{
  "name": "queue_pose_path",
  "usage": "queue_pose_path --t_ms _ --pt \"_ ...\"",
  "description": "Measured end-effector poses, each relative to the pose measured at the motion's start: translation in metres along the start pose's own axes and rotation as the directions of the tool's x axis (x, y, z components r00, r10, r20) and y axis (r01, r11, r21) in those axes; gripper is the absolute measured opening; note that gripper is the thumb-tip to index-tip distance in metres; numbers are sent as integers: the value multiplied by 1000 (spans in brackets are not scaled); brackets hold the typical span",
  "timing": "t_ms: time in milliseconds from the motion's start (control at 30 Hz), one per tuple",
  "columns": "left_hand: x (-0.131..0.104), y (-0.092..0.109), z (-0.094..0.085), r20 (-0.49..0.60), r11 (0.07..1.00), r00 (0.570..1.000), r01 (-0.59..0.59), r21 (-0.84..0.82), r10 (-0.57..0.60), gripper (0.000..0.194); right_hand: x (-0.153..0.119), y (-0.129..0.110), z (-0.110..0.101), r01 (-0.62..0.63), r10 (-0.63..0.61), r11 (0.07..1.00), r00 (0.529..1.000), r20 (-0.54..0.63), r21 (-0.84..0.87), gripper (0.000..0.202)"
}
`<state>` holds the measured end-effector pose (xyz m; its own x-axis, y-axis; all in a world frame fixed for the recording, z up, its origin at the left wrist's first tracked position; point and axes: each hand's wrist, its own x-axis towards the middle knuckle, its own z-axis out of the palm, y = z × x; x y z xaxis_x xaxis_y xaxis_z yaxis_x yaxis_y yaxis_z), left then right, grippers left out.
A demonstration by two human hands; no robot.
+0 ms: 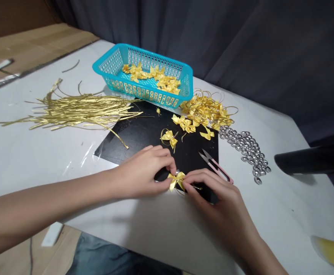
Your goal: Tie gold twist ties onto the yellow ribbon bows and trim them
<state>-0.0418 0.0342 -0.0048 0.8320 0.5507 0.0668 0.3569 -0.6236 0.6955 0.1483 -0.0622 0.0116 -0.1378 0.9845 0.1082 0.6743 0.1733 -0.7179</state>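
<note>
Between my two hands is a yellow ribbon bow (pixel 177 181) with a thin gold cord, over the front edge of a black mat (pixel 144 133). My left hand (pixel 151 172) pinches the bow's left side between thumb and fingers. At its right side, the fingertips of my right hand (pixel 212 191) are closed on the bow and its cord. A small shiny piece, likely a silver bead (pixel 177 172), shows just behind the bow. Pink-handled thread snips (pixel 217 166) lie beside my right hand. Another bow with a cord loop (pixel 169 138) rests on the mat farther back.
Behind stands a blue plastic basket (pixel 144 93) with yellow bows inside. Gold cords (pixel 83 110) lie in a bundle at left. A heap of corded bows (pixel 207 109) and silver beads (pixel 247 149) sits at right, near a black cylindrical object (pixel 312 159).
</note>
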Motion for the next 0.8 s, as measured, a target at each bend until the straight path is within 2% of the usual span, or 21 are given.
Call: queue_pose_path --t_ms 300,567,800 --pt "0 1 1 17 998 999 50 25 -50 11 2 -2 7 46 -49 995 998 -37 -93 11" --pt "1 3 2 14 997 997 70 17 -70 12 1 -3 6 11 -13 986 1000 -7 -169 18" --pt "1 4 2 12 997 997 74 26 -74 11 1 -3 6 -12 12 983 1000 -4 -183 17"
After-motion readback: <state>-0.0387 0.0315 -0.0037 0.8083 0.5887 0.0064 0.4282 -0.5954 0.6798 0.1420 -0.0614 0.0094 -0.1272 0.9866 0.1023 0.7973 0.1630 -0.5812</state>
